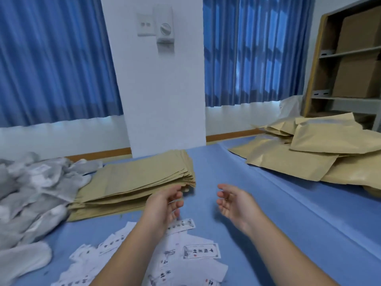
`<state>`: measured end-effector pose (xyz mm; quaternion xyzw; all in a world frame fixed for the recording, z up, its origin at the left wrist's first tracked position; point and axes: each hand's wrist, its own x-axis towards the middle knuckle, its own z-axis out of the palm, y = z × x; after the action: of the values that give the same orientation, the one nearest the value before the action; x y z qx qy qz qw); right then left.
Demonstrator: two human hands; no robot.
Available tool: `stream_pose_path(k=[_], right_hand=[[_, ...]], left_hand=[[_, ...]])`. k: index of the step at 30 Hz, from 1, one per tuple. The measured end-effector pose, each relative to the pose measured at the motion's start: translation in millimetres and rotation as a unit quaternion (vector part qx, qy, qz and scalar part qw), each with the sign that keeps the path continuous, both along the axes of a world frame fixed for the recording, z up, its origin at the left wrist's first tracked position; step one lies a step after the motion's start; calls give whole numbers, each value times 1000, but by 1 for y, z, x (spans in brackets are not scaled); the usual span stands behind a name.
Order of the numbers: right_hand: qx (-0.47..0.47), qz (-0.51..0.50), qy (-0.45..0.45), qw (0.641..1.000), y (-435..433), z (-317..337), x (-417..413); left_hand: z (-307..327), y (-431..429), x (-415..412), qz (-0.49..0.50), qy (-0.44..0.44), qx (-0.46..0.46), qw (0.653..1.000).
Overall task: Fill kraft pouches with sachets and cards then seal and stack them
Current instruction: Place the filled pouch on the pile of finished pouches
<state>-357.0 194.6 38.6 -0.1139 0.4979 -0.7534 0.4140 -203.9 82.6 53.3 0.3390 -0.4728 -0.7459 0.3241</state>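
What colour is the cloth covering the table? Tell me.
The cloth is plain light blue, seen best in the head view.

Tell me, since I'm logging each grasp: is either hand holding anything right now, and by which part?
Nothing is held: the left hand and right hand are both empty, fingers loosely curled.

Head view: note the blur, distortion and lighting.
Head view: wide-angle bend tilts the white pillar and shelf; sachets at the left edge smear soft; cards read sharper; cool bluish light comes through the curtains; shadows are faint.
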Motion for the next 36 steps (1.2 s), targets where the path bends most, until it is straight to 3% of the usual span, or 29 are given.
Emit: stream_pose_path(k=[6, 9, 12, 15, 17, 18, 21, 27, 30, 32, 34, 36], right_hand=[[39, 92, 152, 983, -47, 9, 65], [115, 138, 303, 936, -76, 9, 98], [161, 165, 522, 821, -106, 7, 127], [180, 192, 734, 626, -134, 12, 145], [163, 190, 812, 528, -151, 20, 153], [161, 188, 829, 501, -161, 23, 156], [208, 195, 830, 479, -187, 30, 159], [329, 205, 794, 468, -213, 21, 159], [336, 156, 849, 376, -210, 3, 161], [323, 105, 877, 341, -207, -3, 159], [315, 72, 876, 359, -203, -5, 156], [288, 42, 862, 415, -197, -6, 150]], left_hand=[[-13, -54, 123, 114, -77, -93, 986], [-22, -80, 172, 164, -128, -151, 966], [-39, -99, 201, 192, -155, -173, 954], [-68, -104, 211, 194, -159, -175, 952], [-81, -107, 213, 188, -161, -183, 951], [-85, -108, 213, 183, -160, -185, 952], [-87, -110, 211, 165, -171, -194, 952], [-85, -107, 209, 151, -177, -219, 948], [-85, -107, 209, 144, -179, -219, 948], [-85, -105, 210, 140, -173, -211, 952], [-84, -104, 210, 146, -162, -199, 955], [-83, -103, 210, 167, -149, -187, 957]])
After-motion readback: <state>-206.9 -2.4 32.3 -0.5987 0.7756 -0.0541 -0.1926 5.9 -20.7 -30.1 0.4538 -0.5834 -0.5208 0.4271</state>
